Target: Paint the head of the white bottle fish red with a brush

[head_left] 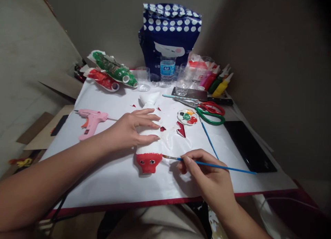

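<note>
A fish-shaped craft [149, 148] lies on the white-covered table, its white tail pointing away from me. Its near end is painted red and has two black-and-white eyes. My left hand [137, 127] rests across the white body with its fingers spread, covering much of it. Between the thumb and fingers of my right hand [204, 170] is a thin blue paintbrush [219, 166]. The bristle tip meets the right edge of the red part, or comes very near it. A flower-shaped palette [186, 117] beyond that hand carries black, green, orange and red paint.
A pink glue gun [90, 121] lies left. Painted fish [113, 68] sit at the back left, near clear cups and a blue bag [169, 35]. Scissors [210, 115], a second brush [209, 137], a black phone [249, 146] and paint bottles [219, 82] are on the right.
</note>
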Tool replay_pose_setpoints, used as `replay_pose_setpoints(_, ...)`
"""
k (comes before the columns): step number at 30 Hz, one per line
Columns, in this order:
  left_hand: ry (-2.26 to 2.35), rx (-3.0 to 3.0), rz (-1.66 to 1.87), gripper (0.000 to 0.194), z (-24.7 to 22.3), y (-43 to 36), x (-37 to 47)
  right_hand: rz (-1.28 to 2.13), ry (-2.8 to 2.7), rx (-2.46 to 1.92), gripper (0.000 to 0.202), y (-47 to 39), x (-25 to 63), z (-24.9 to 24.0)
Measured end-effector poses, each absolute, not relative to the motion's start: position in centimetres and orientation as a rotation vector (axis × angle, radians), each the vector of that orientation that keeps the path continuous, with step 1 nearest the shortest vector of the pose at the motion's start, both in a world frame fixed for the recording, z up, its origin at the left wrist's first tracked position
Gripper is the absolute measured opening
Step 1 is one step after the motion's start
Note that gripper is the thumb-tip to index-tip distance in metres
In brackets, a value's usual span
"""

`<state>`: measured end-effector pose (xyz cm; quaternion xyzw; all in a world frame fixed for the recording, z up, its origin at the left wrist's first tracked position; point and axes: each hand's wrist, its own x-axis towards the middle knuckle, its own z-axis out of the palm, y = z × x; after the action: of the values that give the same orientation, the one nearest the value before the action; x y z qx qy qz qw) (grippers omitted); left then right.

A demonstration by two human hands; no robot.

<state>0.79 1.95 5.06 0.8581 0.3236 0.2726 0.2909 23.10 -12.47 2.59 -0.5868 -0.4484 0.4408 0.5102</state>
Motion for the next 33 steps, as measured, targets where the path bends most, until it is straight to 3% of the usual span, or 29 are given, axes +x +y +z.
replay_pose_setpoints(33,0.867,2.287,0.721,0.026,4.9,2.0,0.8,0.913,-1.304,-1.348,0.019,-12.1,23.9,2.0)
